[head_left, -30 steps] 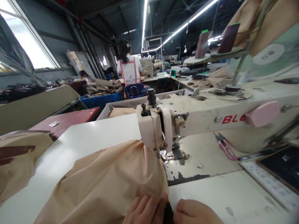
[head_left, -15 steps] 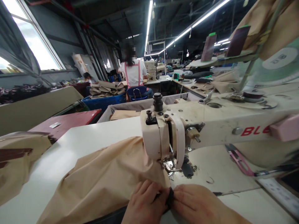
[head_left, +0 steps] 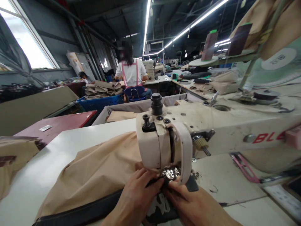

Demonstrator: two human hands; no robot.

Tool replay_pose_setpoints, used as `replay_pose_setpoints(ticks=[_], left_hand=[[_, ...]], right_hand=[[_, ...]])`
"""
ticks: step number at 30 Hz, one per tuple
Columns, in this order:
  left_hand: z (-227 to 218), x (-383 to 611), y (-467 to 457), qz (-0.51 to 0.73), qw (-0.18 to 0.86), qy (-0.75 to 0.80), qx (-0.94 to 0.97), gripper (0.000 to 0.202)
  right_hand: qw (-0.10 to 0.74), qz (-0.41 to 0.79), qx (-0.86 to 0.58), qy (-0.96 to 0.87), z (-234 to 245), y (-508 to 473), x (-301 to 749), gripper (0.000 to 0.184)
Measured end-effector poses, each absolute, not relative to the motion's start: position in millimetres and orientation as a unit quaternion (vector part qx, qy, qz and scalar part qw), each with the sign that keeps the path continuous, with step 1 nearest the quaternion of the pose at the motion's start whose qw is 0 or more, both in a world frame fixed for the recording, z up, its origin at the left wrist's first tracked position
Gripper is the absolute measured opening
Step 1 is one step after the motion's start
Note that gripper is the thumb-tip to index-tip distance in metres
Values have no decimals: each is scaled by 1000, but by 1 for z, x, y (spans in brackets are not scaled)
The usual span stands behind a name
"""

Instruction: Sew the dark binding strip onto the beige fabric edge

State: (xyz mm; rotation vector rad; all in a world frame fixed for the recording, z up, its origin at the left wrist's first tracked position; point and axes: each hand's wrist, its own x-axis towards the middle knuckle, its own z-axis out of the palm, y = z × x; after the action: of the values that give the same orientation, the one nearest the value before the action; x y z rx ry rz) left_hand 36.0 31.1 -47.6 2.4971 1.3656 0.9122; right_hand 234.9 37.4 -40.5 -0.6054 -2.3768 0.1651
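Both hands moved forward to the presser foot point(head_left: 169, 173) | left hand point(head_left: 135, 196) and right hand point(head_left: 188, 204) pinch the beige fabric's point(head_left: 94, 175) dark edge point(head_left: 155, 182) under the sewing machine point(head_left: 164, 141) | step: positioning the seam | next: I judge edge must lie straight.

Two hands point(head_left: 141, 201), one sewing machine point(head_left: 211, 125), one fabric point(head_left: 94, 169)

A pair of pink thread snips point(head_left: 244, 164) lay on the worn white table point(head_left: 75, 142). Further back sat a flat dark red board point(head_left: 56, 125) with a small white label point(head_left: 45, 127) on it. A blue plastic crate point(head_left: 103, 102) held a pile of tan pieces point(head_left: 103, 88). A person in a white top with pink straps point(head_left: 130, 72) sat on a blue chair point(head_left: 134, 93). Two dark thread cones with green tops point(head_left: 209, 45) stood up high.
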Motion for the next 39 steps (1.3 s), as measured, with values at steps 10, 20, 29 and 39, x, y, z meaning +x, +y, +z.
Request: replay_pose_setpoints(ticks=[10,20,29,39], left_hand=[[-56,42,24,357,76,398,842,22],[-50,42,25,351,47,392,849,21],[-36,41,23,319,105,396,855,20],[-39,39,26,353,100,395,842,24]], right_hand=[[289,132,-269,-909,-29,33,243,37],[274,113,-279,-913,-41,36,240,36],[274,132,-286,-908,-34,32,240,35],[304,82,-279,-907,-37,30,239,31]])
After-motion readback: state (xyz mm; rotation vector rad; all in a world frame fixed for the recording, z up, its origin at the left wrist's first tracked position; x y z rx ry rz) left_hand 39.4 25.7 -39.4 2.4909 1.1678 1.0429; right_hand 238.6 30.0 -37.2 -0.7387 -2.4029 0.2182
